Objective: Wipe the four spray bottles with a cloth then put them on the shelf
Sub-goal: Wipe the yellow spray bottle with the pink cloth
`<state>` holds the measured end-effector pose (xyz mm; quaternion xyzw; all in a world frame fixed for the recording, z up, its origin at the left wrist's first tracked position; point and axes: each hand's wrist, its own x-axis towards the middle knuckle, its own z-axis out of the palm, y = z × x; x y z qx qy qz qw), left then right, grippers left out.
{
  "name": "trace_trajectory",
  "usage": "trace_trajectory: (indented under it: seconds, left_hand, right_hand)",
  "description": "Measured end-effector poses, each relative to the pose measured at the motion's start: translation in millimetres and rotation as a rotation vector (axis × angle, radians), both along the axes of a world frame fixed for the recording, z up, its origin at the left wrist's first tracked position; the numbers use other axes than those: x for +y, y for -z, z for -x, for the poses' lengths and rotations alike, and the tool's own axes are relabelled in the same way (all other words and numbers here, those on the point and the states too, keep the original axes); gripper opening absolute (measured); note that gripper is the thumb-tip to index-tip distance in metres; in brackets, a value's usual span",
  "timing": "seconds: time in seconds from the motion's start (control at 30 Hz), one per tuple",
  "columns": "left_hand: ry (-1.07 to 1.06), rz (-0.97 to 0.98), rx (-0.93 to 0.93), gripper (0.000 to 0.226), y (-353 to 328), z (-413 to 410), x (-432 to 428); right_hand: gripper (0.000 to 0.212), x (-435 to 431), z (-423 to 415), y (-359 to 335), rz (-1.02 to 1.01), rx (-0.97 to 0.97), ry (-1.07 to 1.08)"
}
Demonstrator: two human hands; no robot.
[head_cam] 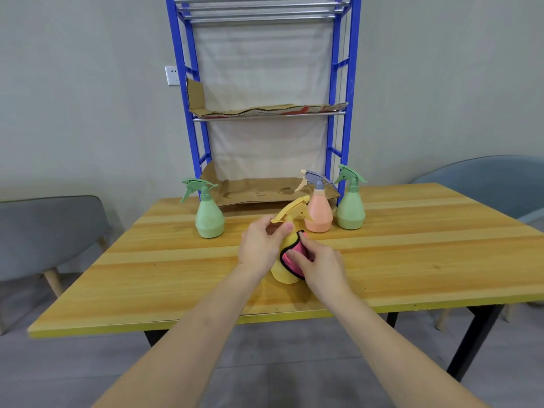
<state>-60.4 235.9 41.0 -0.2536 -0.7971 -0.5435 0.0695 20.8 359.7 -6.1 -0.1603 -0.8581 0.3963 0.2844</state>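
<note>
Left fingers (pixel 286 228) clasp the yellow spray bottle (pixel 283 274) — right fingers (pixel 296 256) pinch a pink, black-edged cloth (pixel 295 245) against it.

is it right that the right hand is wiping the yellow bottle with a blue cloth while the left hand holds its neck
Not quite: the cloth is pink with a dark edge, not blue, as the head view shows. The right hand does hold it against the yellow bottle while the left hand grips the neck.
</note>
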Motion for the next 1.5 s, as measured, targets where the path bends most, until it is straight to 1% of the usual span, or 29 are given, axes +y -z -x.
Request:
trace_trajectory:
  seconds: [0.1,0.13,0.23,0.33,0.47,0.53,0.6,0.7,0.77,0.97,1.03,1.13,1.2,1.23,1.3,1.37,1.5]
  left_hand:
    - [0.002,0.002,-0.001,0.018,0.9,2.9,-0.8]
    - [0.0,0.008,-0.002,0.019,0.7,3.9,-1.4]
    - [-0.003,0.019,0.002,0.02,1.1,5.6,-0.9]
    - [0.005,0.006,-0.002,0.02,0.2,4.2,0.6]
    - [0.034,0.012,-0.015,0.016,-0.9,3.2,0.0]
    - [0.05,0.003,-0.015,0.013,-1.1,3.4,0.3]
    - [0.054,0.001,-0.031,0.014,-1.3,3.4,1.0]
    - [0.046,0.011,-0.052,0.017,-2.0,3.3,1.1]
    - [0.043,-0.007,-0.062,0.018,-2.4,1.6,1.1]
    - [0.048,-0.061,-0.099,0.019,0.0,-3.9,2.2]
    - [0.055,-0.093,-0.112,0.016,1.8,-4.4,3.1]
    - [0.058,-0.107,-0.097,0.012,3.4,-3.5,3.9]
    - [0.059,-0.119,-0.092,0.012,5.2,-2.1,3.5]
    - [0.059,-0.12,-0.097,0.013,5.6,-1.6,3.2]
    - [0.057,-0.109,-0.11,0.014,5.6,-0.9,3.9]
    - [0.047,-0.097,-0.113,0.014,5.3,-0.5,6.0]
    - [0.012,-0.061,-0.078,0.018,7.2,-1.9,7.5]
  right_hand:
    - [0.056,-6.5,2.8,-3.7,-0.023,0.051,-0.007]
    - [0.058,-6.0,1.0,0.0,-0.039,0.035,-0.012]
    - [0.061,3.6,-6.6,12.7,-0.093,-0.093,-0.014]
    - [0.063,9.2,-10.9,15.6,-0.148,-0.139,-0.022]
    - [0.063,3.7,-6.5,6.5,-0.107,-0.074,-0.019]
    - [0.053,-0.2,-0.6,-2.3,-0.102,0.015,-0.037]
    - [0.048,-1.2,1.7,-6.9,-0.102,0.035,-0.056]
    - [0.059,4.5,-4.1,3.0,-0.108,-0.054,-0.064]
    - [0.062,10.2,-8.9,9.9,-0.1,-0.121,-0.076]
    - [0.064,12.3,-14.9,11.3,-0.129,-0.153,-0.083]
    - [0.064,6.8,-11.7,6.2,-0.133,-0.127,-0.057]
    - [0.055,-2.1,-3.4,-4.6,-0.139,-0.004,-0.066]
    - [0.053,-2.9,-1.5,-6.1,-0.127,0.032,-0.082]
    - [0.055,-1.2,-2.6,-3.2,-0.12,0.012,-0.093]
    - [0.061,7.0,-7.0,5.6,-0.134,-0.089,-0.097]
    - [0.061,13.6,-11.5,11.8,-0.134,-0.172,-0.093]
    - [0.063,11.9,-13.9,11.8,-0.157,-0.171,-0.085]
